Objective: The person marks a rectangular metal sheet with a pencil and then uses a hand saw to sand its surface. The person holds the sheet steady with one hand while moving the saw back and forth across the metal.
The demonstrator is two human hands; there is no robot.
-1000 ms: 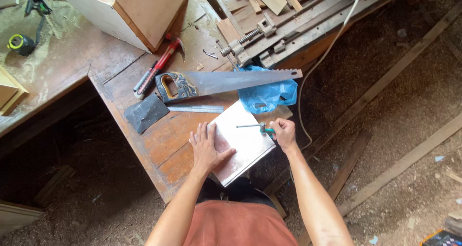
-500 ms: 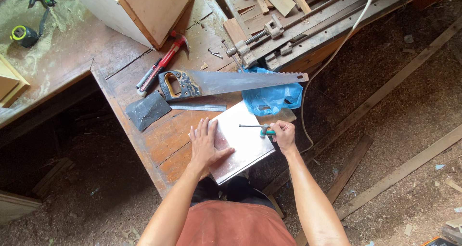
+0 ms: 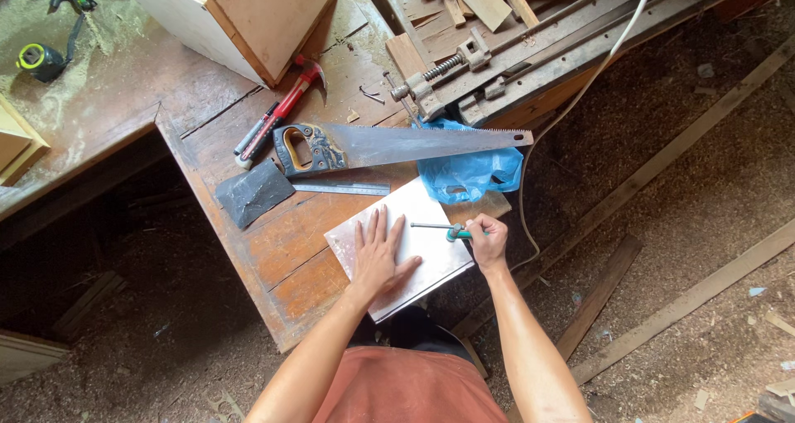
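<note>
— What have you got under your hands?

— A pale flat panel, lying near the front edge of the bench, one corner hanging a little over it. My left hand lies spread flat on it, fingers splayed, closed on nothing. My right hand is wrapped around the green handle of a screwdriver, its shaft pointing left over the panel.

— How will that panel handle?

— Thin, stiff and light, I judge, and its smooth face looks slippery on the wood. So I press down with the palm rather than pinch it; to lift it I'd take it by the edges.

— And around it?

— Just beyond it lie a steel ruler and a handsaw, with a blue plastic bag touching the panel's far corner. A red hammer lies farther back.
</note>
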